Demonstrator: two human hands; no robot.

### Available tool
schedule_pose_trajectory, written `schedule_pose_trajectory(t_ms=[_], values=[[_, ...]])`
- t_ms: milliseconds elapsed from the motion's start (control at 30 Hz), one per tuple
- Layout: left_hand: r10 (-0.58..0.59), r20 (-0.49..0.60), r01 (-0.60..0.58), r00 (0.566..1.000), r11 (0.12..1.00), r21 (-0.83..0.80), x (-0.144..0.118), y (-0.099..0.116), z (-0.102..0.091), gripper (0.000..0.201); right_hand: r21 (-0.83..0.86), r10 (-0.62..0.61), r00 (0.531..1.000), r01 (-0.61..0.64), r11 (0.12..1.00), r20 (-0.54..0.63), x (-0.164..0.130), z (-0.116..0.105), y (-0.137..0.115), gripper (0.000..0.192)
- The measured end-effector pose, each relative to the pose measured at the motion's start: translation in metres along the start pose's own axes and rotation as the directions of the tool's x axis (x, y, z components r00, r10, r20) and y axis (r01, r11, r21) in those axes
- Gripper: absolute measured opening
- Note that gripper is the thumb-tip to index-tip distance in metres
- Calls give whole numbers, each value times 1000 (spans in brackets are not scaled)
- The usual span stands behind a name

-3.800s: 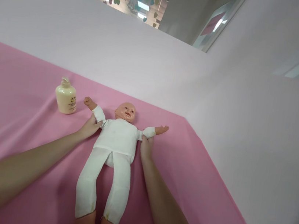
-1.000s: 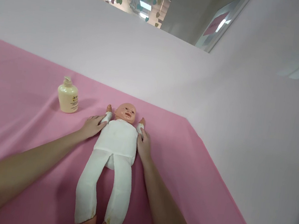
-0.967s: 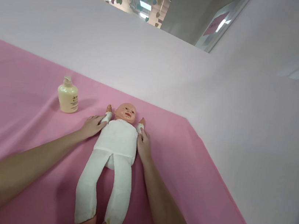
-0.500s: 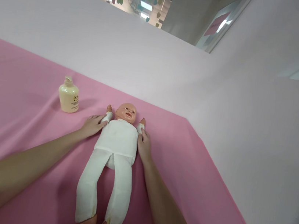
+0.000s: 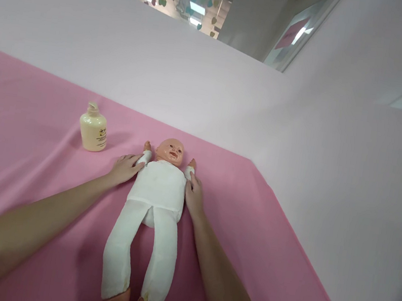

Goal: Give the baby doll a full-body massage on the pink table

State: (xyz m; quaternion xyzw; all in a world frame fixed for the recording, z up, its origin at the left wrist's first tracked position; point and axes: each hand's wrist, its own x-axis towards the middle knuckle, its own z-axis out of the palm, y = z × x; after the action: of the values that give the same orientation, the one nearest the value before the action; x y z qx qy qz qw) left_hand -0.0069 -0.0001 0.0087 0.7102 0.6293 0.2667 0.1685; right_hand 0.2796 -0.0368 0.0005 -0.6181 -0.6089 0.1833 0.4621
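Observation:
A baby doll (image 5: 157,187) with a white cloth body lies on its back, its head away from me and its feet toward me. Both of its arms are bent up beside its head. My left hand (image 5: 126,167) is closed around the doll's arm on the left side, thumb on the near side of the white sleeve. On the other side, my right hand (image 5: 195,194) grips the doll's other arm, with the thumb on top and the fingers mostly hidden.
A cream pump bottle (image 5: 93,130) stands left of the doll. Pink cloth (image 5: 242,226) covers the surface under everything. A white wall (image 5: 141,67) rises behind and to the right, with a window (image 5: 257,19) above.

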Motion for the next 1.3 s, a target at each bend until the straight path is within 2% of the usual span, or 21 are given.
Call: schedule_pose_trajectory(t_ms=[367, 600, 867, 1300], values=[[30, -27, -30, 999, 999, 10, -1, 0, 0, 61, 28, -6, 1000, 6, 1000, -1, 1, 0, 3, 51], [11, 7, -11, 1000, 1000, 21, -2, 1, -1, 63, 4, 15, 1000, -15, 1000, 12, 0, 0, 0, 54], [19, -9, -19, 1000, 1000, 21, -1, 0, 0, 61, 25, 4, 1000, -4, 1000, -7, 2, 0, 4, 50], [28, 33, -29, 999, 999, 32, -2, 2, -2, 62, 53, -57, 992, 51, 997, 116, 0, -5, -7, 52]])
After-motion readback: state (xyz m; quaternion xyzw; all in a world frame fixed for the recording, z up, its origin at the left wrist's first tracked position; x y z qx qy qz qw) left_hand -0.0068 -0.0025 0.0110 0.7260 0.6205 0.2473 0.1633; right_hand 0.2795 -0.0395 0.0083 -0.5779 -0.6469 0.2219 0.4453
